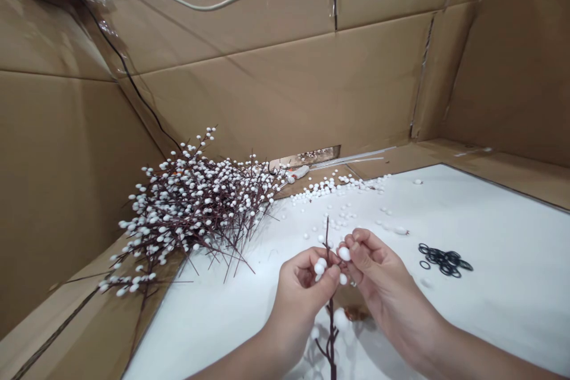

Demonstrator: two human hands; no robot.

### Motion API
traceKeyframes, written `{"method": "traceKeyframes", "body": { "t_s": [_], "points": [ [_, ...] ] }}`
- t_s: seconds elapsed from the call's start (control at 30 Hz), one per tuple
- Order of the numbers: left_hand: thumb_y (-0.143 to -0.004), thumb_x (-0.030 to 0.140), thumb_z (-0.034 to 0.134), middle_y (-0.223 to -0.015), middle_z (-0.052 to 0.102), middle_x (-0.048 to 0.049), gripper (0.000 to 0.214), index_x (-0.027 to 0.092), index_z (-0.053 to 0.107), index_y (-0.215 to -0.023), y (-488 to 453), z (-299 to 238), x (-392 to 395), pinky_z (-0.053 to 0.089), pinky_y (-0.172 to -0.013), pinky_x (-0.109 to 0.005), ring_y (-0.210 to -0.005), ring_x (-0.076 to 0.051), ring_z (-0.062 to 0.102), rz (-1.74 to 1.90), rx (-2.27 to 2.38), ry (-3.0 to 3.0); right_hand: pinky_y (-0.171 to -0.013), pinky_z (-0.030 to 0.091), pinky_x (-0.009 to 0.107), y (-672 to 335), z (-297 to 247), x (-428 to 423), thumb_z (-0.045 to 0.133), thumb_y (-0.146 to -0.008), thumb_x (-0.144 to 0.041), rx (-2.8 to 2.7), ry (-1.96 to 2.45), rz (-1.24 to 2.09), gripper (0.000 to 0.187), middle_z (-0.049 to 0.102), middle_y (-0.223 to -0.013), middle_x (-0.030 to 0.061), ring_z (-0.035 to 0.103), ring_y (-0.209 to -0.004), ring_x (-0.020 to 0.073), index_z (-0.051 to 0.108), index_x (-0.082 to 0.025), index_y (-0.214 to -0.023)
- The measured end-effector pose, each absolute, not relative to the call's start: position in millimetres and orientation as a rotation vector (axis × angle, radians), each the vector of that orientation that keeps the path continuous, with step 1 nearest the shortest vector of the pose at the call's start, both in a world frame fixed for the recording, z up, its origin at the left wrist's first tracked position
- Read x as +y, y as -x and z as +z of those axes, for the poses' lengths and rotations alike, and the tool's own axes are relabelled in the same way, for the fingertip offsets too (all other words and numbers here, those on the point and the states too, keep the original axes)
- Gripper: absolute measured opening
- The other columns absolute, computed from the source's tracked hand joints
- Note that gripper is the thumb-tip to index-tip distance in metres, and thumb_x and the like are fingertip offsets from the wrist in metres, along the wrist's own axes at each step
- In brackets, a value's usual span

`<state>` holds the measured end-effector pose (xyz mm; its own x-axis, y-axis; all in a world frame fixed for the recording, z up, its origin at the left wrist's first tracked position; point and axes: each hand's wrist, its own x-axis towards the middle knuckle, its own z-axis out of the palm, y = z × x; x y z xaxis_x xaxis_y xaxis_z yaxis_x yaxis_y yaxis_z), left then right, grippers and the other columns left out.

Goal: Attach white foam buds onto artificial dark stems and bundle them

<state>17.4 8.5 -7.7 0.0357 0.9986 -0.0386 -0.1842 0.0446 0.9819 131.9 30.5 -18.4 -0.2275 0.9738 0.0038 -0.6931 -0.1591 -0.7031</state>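
A thin dark brown twig (330, 320) stands upright between my hands over the white table surface (490, 237). My left hand (303, 294) pinches the twig near its top, with white foam beads beside its thumb. My right hand (378, 276) pinches a single white foam bead (344, 253) and holds it against the twig's upper part. The lower part of the twig forks and carries a few white beads below my hands.
A pile of finished beaded twigs (191, 208) lies to the left. Loose white beads (338, 190) are scattered behind my hands. Several black rings (445, 260) lie to the right. Cardboard walls (289, 83) surround the table; a glue gun (297, 173) and thin rods lie at the back.
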Motion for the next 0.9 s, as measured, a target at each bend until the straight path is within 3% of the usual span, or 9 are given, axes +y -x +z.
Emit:
{"method": "traceKeyframes", "body": {
  "t_s": [0.4, 0.7, 0.9],
  "points": [
    [-0.071, 0.034, 0.062, -0.066, 0.051, 0.0011, 0.020, 0.016, 0.055, -0.064, -16.8, -7.7, 7.3, 0.037, -0.061, -0.020, -0.064, -0.010, 0.046, 1.271, 1.089, -1.206, -0.049, 0.040, 0.018, -132.6, -18.9, 25.1, 0.069, -0.067, -0.037, -0.732, 0.568, 1.693, 0.027, 0.052, -0.067, -0.0038, 0.047, -0.058, 0.0101, 0.048, -0.023, -0.072],
    [-0.070, 0.036, 0.062, -0.067, 0.046, 0.0000, 0.025, 0.016, 0.054, -0.057, -19.8, -1.4, 3.2, 0.035, -0.058, -0.021, -0.064, -0.012, 0.044, 1.296, 1.116, -1.324, -0.058, 0.042, 0.017, -130.7, -16.8, 21.6, 0.076, -0.060, -0.033, -0.680, 0.510, 1.678, 0.030, 0.055, -0.063, -0.0037, 0.049, -0.061, 0.0090, 0.049, -0.021, -0.065],
    [-0.072, 0.032, 0.060, -0.068, 0.046, -0.0007, 0.023, 0.016, 0.053, -0.057, -19.7, -0.3, 4.7, 0.034, -0.057, -0.021, -0.066, -0.013, 0.044, 1.298, 1.115, -1.369, -0.054, 0.041, 0.019, -129.9, -12.8, 22.4, 0.076, -0.059, -0.035, -0.705, 0.526, 1.679, 0.032, 0.054, -0.060, -0.0040, 0.047, -0.058, 0.0097, 0.048, -0.021, -0.063]
  ]
}}
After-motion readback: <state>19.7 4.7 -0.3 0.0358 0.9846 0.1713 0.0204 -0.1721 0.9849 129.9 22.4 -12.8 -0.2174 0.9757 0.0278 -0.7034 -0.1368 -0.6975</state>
